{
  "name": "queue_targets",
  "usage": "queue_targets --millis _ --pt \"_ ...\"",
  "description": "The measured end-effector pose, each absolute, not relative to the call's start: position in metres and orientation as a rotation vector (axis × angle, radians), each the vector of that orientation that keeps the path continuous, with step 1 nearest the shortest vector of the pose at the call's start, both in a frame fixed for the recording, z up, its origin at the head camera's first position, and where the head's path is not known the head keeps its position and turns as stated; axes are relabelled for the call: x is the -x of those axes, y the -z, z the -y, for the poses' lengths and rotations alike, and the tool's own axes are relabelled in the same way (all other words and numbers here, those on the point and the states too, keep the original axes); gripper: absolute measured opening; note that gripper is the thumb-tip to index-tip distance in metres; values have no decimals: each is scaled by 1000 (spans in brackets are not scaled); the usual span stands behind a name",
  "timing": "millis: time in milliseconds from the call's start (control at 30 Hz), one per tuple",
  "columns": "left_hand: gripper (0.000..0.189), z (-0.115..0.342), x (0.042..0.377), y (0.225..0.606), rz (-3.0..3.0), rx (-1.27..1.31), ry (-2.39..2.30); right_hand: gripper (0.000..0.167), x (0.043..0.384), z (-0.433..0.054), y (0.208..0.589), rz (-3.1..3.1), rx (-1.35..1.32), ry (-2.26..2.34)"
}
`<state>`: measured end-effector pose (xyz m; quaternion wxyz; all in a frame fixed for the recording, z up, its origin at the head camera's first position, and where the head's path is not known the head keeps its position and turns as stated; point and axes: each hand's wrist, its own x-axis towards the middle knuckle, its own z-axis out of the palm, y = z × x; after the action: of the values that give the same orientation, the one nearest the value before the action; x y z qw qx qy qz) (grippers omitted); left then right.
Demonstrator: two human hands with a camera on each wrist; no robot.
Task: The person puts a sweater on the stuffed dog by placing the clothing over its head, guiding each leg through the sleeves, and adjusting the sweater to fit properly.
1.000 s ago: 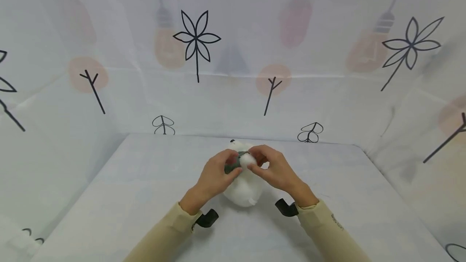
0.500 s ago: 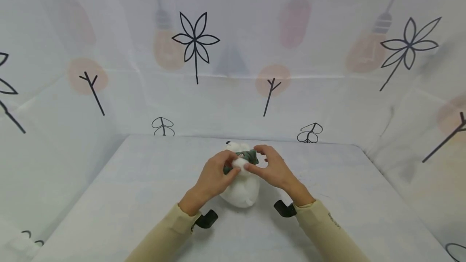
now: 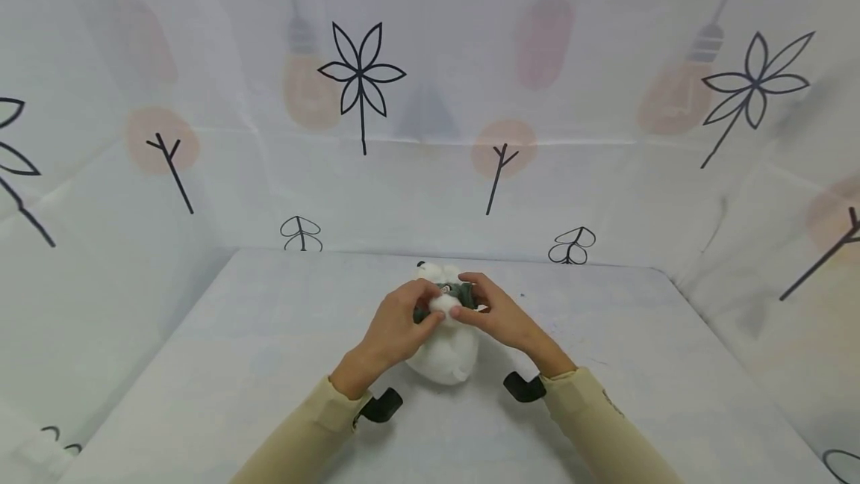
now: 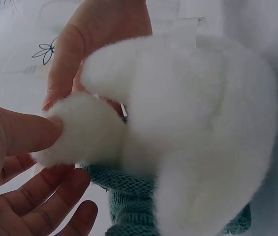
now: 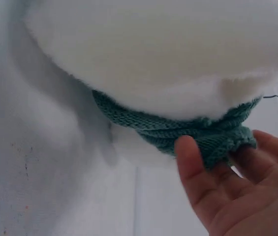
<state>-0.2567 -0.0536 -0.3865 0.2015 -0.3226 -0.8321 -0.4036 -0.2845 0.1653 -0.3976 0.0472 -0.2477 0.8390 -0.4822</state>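
One plush toy (image 3: 446,359), apparently one half-hidden scarf (image 5: 161,132), two grips (image 3: 395,323), two wrist mounts (image 3: 383,404), two sleeves (image 3: 302,428), one table (image 3: 269,334)

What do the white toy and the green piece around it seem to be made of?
White toy: probably plush, perhaps synthetic, with a soft, matte finish; short fuzzy fibres show along its outline.
Green piece: knitted yarn, matte and textured; rows of small stitches show. Whether wool or acrylic, I cannot tell.

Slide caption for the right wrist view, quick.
The right hand holds the green knit wrapped around a white plush toy.
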Motion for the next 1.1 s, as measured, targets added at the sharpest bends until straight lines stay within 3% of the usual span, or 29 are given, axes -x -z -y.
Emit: queue_targets --millis 367,733,1100 --pt "20 52 257 391 2297 915 1166 60 279 -159 395 -2495 758 1604" --pt "17 47 254 398 2194 904 1187 57 272 -150 394 -2369 941 1794" --pt "31 45 254 397 2149 880 1239 44 248 -141 366 -2511 944 1678"
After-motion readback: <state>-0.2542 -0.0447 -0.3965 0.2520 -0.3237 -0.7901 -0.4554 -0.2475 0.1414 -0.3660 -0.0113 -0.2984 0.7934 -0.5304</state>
